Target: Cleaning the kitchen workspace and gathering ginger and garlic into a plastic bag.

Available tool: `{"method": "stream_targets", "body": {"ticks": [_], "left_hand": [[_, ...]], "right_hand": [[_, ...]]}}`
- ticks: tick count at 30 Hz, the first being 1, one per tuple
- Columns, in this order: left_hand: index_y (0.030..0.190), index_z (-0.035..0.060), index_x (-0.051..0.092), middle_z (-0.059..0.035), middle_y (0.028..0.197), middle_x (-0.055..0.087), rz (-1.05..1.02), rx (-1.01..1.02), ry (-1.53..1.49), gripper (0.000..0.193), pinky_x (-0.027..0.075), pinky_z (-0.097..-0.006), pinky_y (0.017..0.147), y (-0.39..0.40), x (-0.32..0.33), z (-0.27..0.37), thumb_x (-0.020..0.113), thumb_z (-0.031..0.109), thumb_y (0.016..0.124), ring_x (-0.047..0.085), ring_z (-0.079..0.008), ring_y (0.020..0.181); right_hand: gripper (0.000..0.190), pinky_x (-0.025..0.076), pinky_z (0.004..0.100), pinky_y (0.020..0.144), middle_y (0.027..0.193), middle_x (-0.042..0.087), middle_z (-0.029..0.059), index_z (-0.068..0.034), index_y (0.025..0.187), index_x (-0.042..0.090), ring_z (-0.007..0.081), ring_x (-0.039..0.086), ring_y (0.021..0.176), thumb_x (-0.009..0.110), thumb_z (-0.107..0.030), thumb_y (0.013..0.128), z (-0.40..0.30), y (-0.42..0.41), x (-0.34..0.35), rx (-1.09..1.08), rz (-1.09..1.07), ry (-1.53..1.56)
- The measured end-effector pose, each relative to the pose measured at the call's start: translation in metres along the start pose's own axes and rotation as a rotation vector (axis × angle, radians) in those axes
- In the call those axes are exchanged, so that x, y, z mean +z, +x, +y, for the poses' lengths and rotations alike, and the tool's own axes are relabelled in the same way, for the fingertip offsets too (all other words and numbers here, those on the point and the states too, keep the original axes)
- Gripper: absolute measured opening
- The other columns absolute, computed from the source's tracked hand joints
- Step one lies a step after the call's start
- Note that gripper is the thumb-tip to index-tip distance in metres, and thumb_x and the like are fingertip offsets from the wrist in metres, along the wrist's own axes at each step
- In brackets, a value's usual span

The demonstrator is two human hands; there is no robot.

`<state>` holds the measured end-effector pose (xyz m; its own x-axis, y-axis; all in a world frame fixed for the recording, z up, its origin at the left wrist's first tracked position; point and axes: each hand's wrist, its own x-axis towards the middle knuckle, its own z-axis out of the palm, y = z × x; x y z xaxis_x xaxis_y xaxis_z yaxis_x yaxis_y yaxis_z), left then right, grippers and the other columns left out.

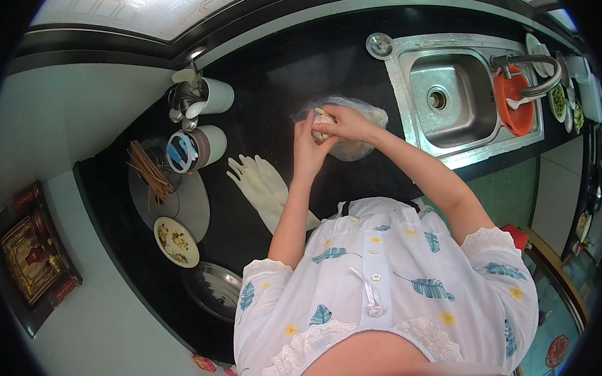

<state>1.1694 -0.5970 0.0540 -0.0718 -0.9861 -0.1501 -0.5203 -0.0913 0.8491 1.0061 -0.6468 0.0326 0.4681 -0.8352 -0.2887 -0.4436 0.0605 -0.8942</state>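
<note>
My left hand (310, 150) and my right hand (349, 123) meet over the black countertop, both closed around a whitish garlic bulb (323, 128) with a pale stalk pointing up. Beneath and behind them lies a clear plastic bag (352, 150), with something pale inside its right end. Fingers hide part of the bulb. A pair of cream rubber gloves (263, 187) rests flat on the counter, left of my left forearm.
On the right is a steel sink (453, 100) with an orange basin (516, 103) beneath the faucet (548, 76). White utensil containers (220, 96), chopsticks (152, 174), a patterned bowl (176, 242) and a steel tray (217, 290) stand at left.
</note>
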Motion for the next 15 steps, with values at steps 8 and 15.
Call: {"method": "stream_targets", "body": {"ticks": [8, 15], "left_hand": [[0.131, 0.0037, 0.060, -0.0101, 0.110, 0.060, 0.000, -0.066, -0.059, 0.066, 0.050, -0.0310, 0.082, -0.006, 0.003, -0.002, 0.084, 0.019, 0.072, 0.062, -0.0183, 0.095], [0.130, 0.0007, 0.059, -0.0113, 0.109, 0.059, -0.058, 0.008, -0.044, 0.065, 0.050, -0.0314, 0.084, -0.004, -0.001, 0.000, 0.084, 0.021, 0.073, 0.062, -0.0204, 0.099]], "right_hand": [[0.045, 0.047, 0.0364, 0.062, 0.078, 0.065, 0.0097, -0.006, 0.090, 0.065, 0.0205, 0.062, 0.065, 0.055, -0.050, 0.093, 0.006, -0.009, 0.016, 0.168, 0.041, 0.245], [0.045, 0.044, 0.0295, 0.061, 0.075, 0.060, 0.0007, -0.007, 0.094, 0.068, 0.0099, 0.055, 0.067, 0.050, -0.049, 0.098, 0.019, -0.011, 0.028, 0.205, 0.044, 0.505]]}}
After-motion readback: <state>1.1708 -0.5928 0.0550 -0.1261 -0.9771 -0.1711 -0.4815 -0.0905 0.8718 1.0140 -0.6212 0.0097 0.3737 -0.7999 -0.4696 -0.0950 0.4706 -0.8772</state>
